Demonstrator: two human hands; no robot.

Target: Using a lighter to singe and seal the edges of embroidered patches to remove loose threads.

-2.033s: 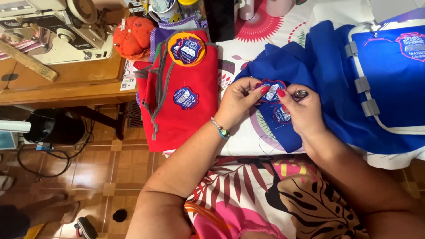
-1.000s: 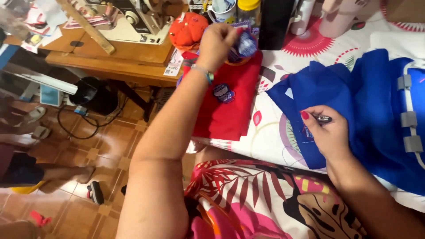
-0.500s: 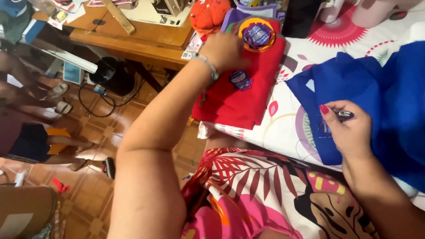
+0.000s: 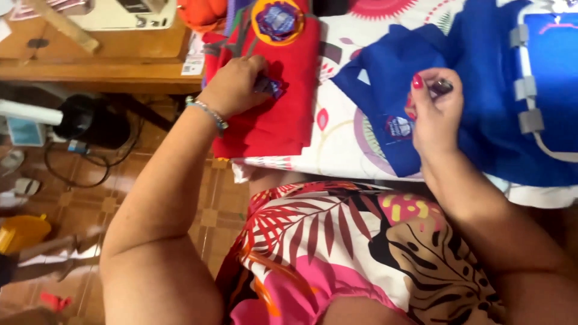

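Observation:
My left hand (image 4: 233,85) rests on a folded red garment (image 4: 283,114), its fingers closed around a small blue embroidered patch (image 4: 271,86). A yellow ring holding more blue patches (image 4: 277,21) lies at the top of the red garment. My right hand (image 4: 435,111) presses on a blue garment (image 4: 385,78) and pinches a small dark metal object (image 4: 441,86) between thumb and fingers. A blue patch (image 4: 398,127) sits on the blue garment just left of that hand.
The work surface wears a white floral cloth (image 4: 337,144). A wooden table (image 4: 90,57) with a sewing machine (image 4: 123,15) stands at upper left. An orange item (image 4: 201,12) lies behind the red garment. Cables and a dark device (image 4: 93,120) lie on the tiled floor.
My left hand left the blue garment, reached to the yellow ring of patches, and came back down onto the red garment holding one patch. My right hand stayed on the blue garment.

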